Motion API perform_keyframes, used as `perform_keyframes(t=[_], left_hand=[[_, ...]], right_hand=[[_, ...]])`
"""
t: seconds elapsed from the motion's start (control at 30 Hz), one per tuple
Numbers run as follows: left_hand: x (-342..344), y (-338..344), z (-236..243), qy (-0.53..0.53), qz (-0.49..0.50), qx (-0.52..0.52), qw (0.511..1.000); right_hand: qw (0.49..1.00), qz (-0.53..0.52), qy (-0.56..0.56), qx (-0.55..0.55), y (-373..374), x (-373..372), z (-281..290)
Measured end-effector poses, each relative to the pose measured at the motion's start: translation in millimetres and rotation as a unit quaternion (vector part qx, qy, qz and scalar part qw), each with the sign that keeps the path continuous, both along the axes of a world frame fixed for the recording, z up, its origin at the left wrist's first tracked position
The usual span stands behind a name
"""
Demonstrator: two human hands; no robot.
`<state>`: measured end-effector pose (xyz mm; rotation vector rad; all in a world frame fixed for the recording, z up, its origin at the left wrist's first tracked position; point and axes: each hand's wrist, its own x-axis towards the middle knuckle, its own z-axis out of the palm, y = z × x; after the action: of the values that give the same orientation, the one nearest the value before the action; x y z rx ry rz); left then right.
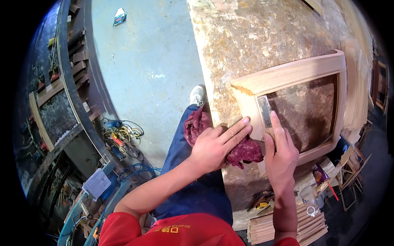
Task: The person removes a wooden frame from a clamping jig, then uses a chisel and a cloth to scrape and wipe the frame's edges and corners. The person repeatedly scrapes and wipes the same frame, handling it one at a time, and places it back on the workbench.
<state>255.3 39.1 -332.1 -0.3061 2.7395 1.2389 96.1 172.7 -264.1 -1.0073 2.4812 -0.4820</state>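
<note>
A pale wooden frame (287,76) with rounded corners and a rectangular opening lies on the worn workbench (246,37). My right hand (282,156) is closed round a flat chisel (264,110), its index finger stretched along the grey blade. That blade lies along the inner left edge of the opening; the handle is mostly hidden in the palm. At the frame's near left corner, my left hand (213,147) presses a bunched maroon rag (246,152), fingertips pointing toward the frame. More of the rag hangs out on the hand's left side; my thumb is partly hidden.
Stacked curved wooden pieces (356,94) stand along the bench's right side. Wooden slats (305,223) and a yellow tape measure (261,205) are near me at lower right. Tangled cords (125,133) with power tools lie left, beside a metal rack. A small carton (120,17) is on the blue floor.
</note>
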Motion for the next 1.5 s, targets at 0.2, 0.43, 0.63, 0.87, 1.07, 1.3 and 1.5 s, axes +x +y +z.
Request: perform_keyframes(t=[0.2, 0.43, 0.63, 0.87, 1.07, 1.3, 1.5], left_hand=[[2, 2, -1, -0.002, -0.005, 0.001, 1.0], [4, 4, -6, 0.025, 0.01, -0.005, 1.0], [1, 3, -7, 0.041, 0.014, -0.008, 0.999], [0, 5, -7, 0.04, 0.018, -0.006, 0.999], [2, 7, -9, 0.049, 0.021, -0.005, 0.999], [2, 6, -8, 0.047, 0.017, 0.008, 0.999], [1, 5, -10, 0.054, 0.02, 0.002, 0.998]], right_hand=[[0.999, -0.002, -0.021, -0.028, 10, 0, -17], [0.989, 0.06, -0.098, -0.095, 11, -6, -25], [0.991, 0.073, -0.093, -0.061, 12, -3, -21], [0.989, 0.056, -0.114, -0.072, 6, -5, -26], [0.986, 0.046, -0.129, -0.098, 3, -1, -27], [0.968, 0.054, -0.022, -0.245, -1, -53, -34], [0.938, 0.322, 0.128, -0.027, -36, -122, 1]])
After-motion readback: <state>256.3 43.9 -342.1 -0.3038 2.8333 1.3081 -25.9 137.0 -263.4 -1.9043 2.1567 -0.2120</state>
